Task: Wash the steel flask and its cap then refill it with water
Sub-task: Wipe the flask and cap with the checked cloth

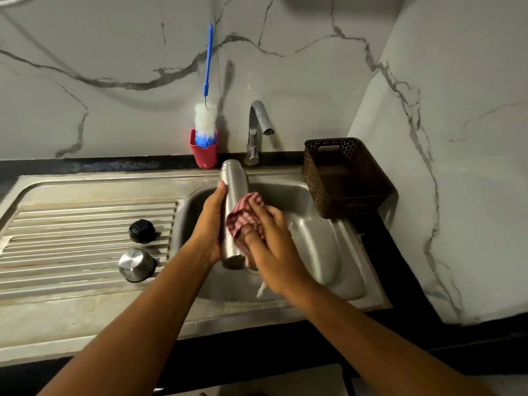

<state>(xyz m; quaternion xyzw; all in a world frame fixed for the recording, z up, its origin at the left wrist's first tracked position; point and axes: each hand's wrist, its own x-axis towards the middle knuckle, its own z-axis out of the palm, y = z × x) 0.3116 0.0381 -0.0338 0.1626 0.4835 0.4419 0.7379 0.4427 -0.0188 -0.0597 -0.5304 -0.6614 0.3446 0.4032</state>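
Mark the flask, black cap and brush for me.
flask [236, 186]: head view, on the upper body below the neck.
black cap [142, 230]: head view, on its top face.
brush [205, 119]: head view, on the white bristles above the red holder.

Left forearm [137, 318] and right forearm [357, 332] are showing bare, both running uncovered from the bottom edge up to each grip. Both are narrowing toward the wrist just behind the grip. Left hand [213, 224] and right hand [271, 247] are showing bare skin too. Dim light is blurring finer detail such as nails.
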